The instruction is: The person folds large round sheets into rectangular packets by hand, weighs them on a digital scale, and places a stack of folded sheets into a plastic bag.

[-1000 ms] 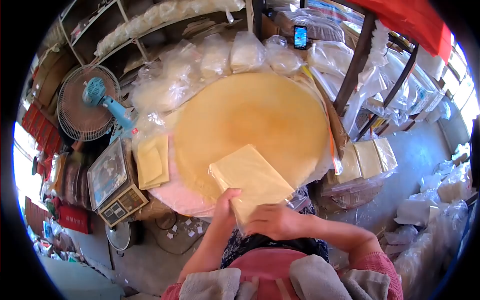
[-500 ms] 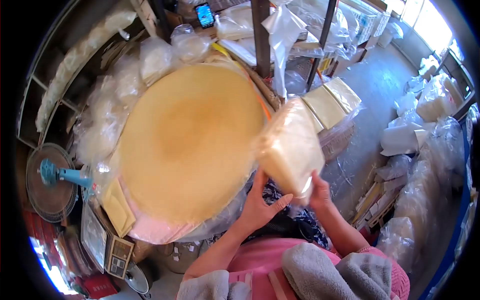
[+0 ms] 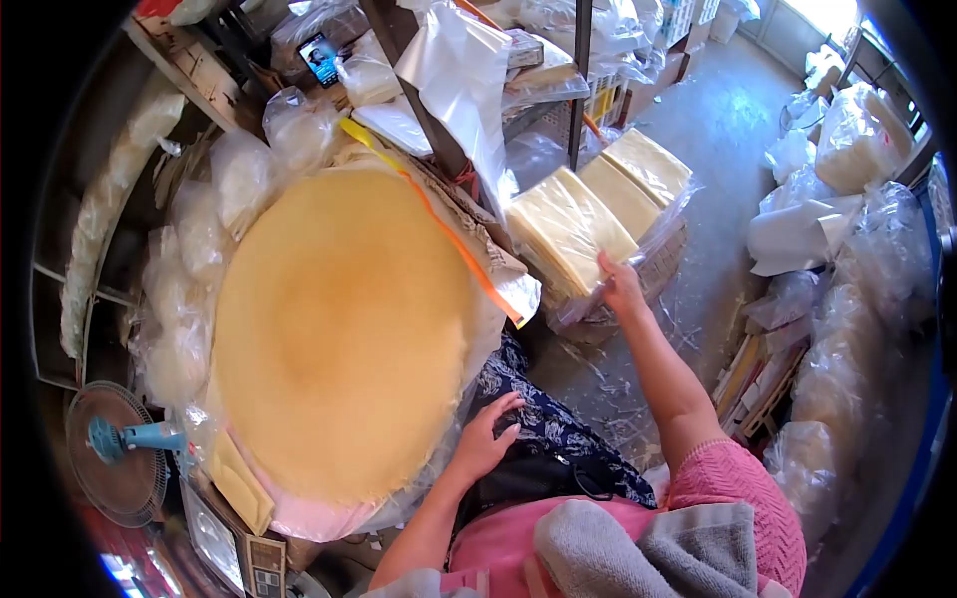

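Observation:
My right hand (image 3: 622, 283) grips the near corner of a plastic-wrapped packet of pale yellow sheets (image 3: 570, 227). The packet lies at the front of a row, over a plastic-lined box (image 3: 660, 264). Behind it are similar packets (image 3: 618, 194), partly overlapped. My left hand (image 3: 485, 439) holds nothing; its fingers are apart above my lap, over the dark patterned cloth (image 3: 523, 394). To its left is a large round pad with a yellow-tan top (image 3: 344, 339), darker toward the middle.
Puffy clear plastic bags (image 3: 204, 234) line the round pad's far left side. A fan (image 3: 118, 448) stands at left. A metal shelf post (image 3: 409, 80) rises behind an orange strap (image 3: 449, 234). A phone (image 3: 319, 60) is at the back. Plastic-wrapped bundles (image 3: 812, 389) line the right.
The packet has moved from in front of me, between both hands, away onto the row of packets. My left hand has let go and drawn back toward my lap; my right arm has stretched forward.

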A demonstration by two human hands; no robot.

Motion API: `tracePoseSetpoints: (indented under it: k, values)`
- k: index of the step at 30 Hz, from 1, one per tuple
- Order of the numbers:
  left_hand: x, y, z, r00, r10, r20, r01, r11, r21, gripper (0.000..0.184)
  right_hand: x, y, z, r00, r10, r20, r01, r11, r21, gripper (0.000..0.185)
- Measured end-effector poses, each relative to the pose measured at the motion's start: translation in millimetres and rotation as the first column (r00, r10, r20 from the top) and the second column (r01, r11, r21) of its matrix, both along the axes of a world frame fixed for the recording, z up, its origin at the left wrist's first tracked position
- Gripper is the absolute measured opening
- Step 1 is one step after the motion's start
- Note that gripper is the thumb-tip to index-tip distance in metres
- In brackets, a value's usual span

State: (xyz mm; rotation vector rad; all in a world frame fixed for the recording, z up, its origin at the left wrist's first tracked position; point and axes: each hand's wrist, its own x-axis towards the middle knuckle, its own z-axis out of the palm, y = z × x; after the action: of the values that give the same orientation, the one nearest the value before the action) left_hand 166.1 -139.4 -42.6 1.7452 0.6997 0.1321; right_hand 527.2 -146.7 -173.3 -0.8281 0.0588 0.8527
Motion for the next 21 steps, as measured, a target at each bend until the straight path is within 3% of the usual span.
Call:
tracePoseSetpoints:
  k: [2,5,9,14,16,18,20,21]
  values:
    - [2,0,-3,1.0,0.017,0.001,-0.017,0.999,-0.027,0.051,6,22,-14,0.999,0.003,0.033,0.001,0.992,-0.126,0.041]
    - [3,3,-4,1.0,0.004,-0.004,-0.004,0.999,-0.054,0.051,17,46,-58,0.993,-0.116,0.013,0.109,0.883,-0.456,0.045]
    - [3,5,-10,0.998,0.048,0.042,-0.04,0.987,-0.157,0.049,11,48,-45,0.988,-0.152,0.0,0.134,0.872,-0.471,0.048]
    - [7,7,-6,1.0,0.01,0.019,-0.008,0.996,-0.087,0.047,13,54,-52,0.99,-0.118,0.078,0.142,0.821,-0.553,0.056]
    - [3,9,-5,1.0,-0.003,0.028,0.005,0.996,-0.092,0.047,17,53,-52,0.993,-0.03,0.115,0.097,0.758,-0.645,0.061]
    - [-3,7,-11,0.998,0.016,0.054,-0.009,0.992,-0.128,0.047,9,41,-12,0.987,0.117,0.106,0.005,0.645,-0.764,0.066]
    - [-12,4,-7,0.996,0.058,0.062,-0.046,0.984,-0.171,0.044,23,31,-51,0.975,0.189,0.113,-0.023,0.595,-0.803,0.07]
    - [-19,3,-3,0.995,0.093,0.047,-0.081,0.974,-0.214,0.042,-3,21,9,0.976,0.193,0.104,-0.038,0.614,-0.788,0.063]
